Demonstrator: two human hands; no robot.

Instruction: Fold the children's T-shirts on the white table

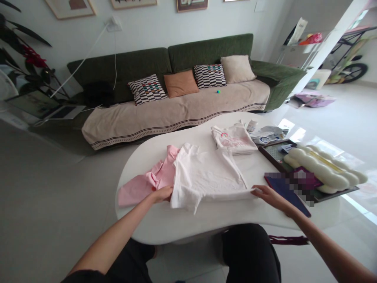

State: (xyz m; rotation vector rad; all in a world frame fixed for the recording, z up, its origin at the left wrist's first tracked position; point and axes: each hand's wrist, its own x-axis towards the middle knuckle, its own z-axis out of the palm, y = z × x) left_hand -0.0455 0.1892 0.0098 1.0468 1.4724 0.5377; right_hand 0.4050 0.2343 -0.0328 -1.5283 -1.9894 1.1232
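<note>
A white shirt (210,171) lies spread on the white table (165,230), its near edge turned over with a sleeve hanging toward me. My left hand (165,193) is closed on the shirt's left edge, fingertips partly hidden by the cloth. At the near right end of the same shirt, my right hand (265,194) pinches the folded edge. A crumpled pink garment (150,179) lies to the left, partly under the white shirt. Behind and to the right is a folded white garment with a pink print (234,139), stacked on other cloth.
At the table's right are a dark-framed tray (272,159), a cream puffy object (324,167), a dark blue flat item (285,194) and a crumpled white-and-grey packet (269,135). A green sofa (206,47) with cushions stands behind the table. A laptop (66,112) sits at left.
</note>
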